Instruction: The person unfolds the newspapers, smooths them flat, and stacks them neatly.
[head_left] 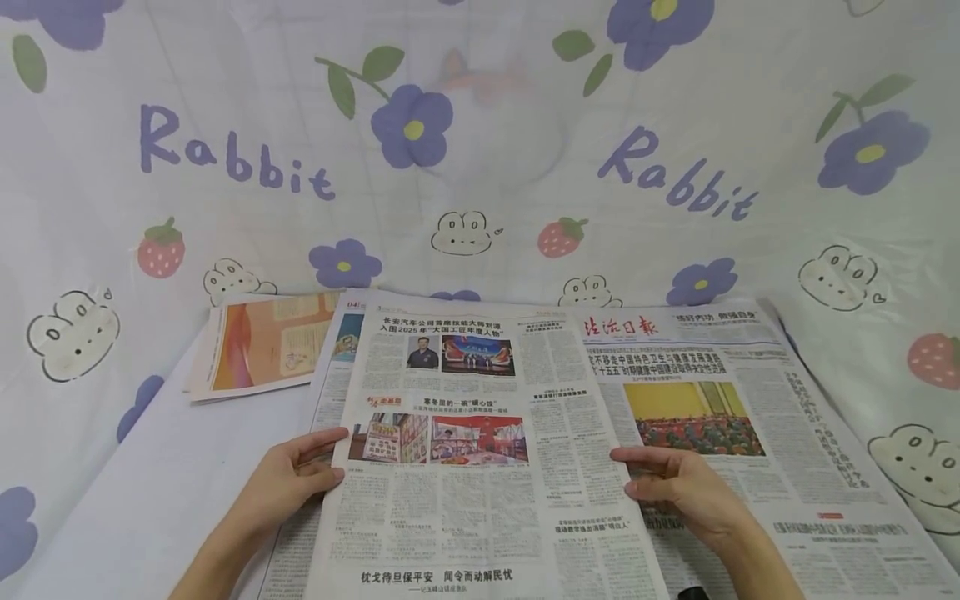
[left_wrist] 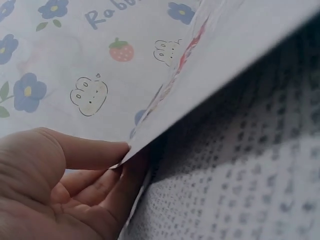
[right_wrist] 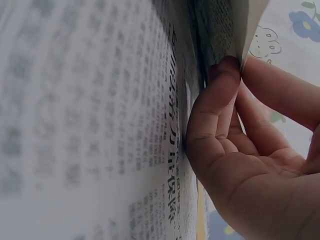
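In the head view a printed newspaper (head_left: pixel 480 500) with Chinese headlines and colour photos is held by its two side edges. My left hand (head_left: pixel 292 475) pinches its left edge between thumb and fingers; in the left wrist view the left hand (left_wrist: pixel 75 185) grips the thin paper edge. On the opposite side my right hand (head_left: pixel 678 492) pinches the right edge, and the right wrist view shows the right hand (right_wrist: pixel 245 130) with the paper between thumb and fingertips. Beneath lies another newspaper (head_left: pixel 795 450), spread wide to the right.
An orange printed sheet (head_left: pixel 270 350) lies at the back left on the white table surface (head_left: pixel 195 467). Behind stands a white curtain (head_left: pixel 480 175) with flowers, rabbits and strawberries. A small black object (head_left: pixel 693 593) shows at the bottom edge near the right wrist.
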